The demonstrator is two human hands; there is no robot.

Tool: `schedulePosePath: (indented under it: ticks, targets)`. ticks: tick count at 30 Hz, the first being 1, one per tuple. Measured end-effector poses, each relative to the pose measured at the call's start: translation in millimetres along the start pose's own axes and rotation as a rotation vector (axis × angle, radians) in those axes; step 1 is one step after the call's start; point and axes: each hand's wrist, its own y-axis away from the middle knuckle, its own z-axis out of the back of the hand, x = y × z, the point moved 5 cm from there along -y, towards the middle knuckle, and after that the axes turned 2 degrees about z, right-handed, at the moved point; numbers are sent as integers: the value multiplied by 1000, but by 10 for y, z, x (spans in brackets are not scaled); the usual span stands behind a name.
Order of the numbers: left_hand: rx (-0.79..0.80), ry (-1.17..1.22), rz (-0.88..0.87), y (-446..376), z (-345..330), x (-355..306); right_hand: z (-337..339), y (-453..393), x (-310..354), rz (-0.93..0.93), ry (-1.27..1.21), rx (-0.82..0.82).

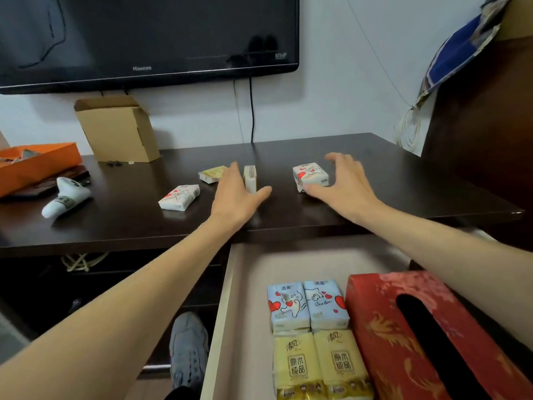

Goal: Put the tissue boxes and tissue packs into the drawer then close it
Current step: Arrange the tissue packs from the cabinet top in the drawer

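On the dark desk (375, 183) my left hand (235, 194) is spread beside a tissue pack standing on edge (250, 177), fingers straight on either side of it. My right hand (343, 183) hovers open around a white heart-print pack (310, 176), thumb at its front. A yellow pack (212, 174) and another heart-print pack (179, 196) lie further left. Below, the open drawer (245, 298) holds two blue-white packs (307, 306), two yellow packs (318, 365) and a red tissue box (418, 336).
A cardboard box (116, 129), an orange box (34, 163) and a white sock (66, 199) sit at the desk's left. A television (144, 39) hangs above. A dark cabinet (484, 125) stands right. My grey shoe (189, 347) is beside the drawer.
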Motion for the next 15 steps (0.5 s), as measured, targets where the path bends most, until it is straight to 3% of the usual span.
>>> schedulePosePath:
  ticks: [3,9,11,13,15]
  targets:
    - [55,-7,-16,-139,-127,65,-159,-151,-109,-95,10,72]
    - [127,-258,-299,-63,-199,-70,-140,-177,-134,-26,32,53]
    - [180,-283,-252,-43,-237,-81,-126,-148,-90,-9,41,55]
    - [187,-201,-191,-18,-199,-64,-80,-97,-1,76,83,-6]
    - [84,-85,-232,-17,-21,-69,-18,-30,145,250,86,-107]
